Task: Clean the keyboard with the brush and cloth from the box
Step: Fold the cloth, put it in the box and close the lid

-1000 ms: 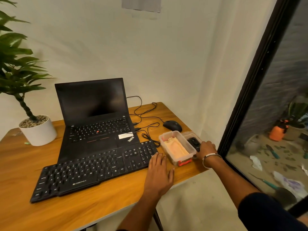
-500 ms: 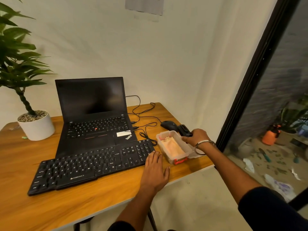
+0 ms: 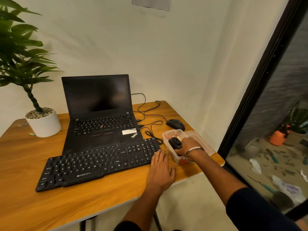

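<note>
- "ZEBRONICS" stands in pale letters on the front lip of the black keyboard point(image 3: 100, 164), well to the left of the left hand point(image 3: 160, 170), which lies flat at the keyboard's right end.
- White letters mark the keyboard's keycaps; "Ctrl" and "Alt" read on the bottom row, most others too small to tell.
- "ThinkPad" runs slantwise on the right palm rest of the laptop point(image 3: 100, 114), beyond the left hand and to the left of the right hand point(image 3: 186, 145).
- A white sticker point(image 3: 129, 131) sits just beside that logo; its print cannot be read.
- A sheet of paper point(image 3: 150, 3) on the wall, far above both hands, is blurred and unreadable.
</note>
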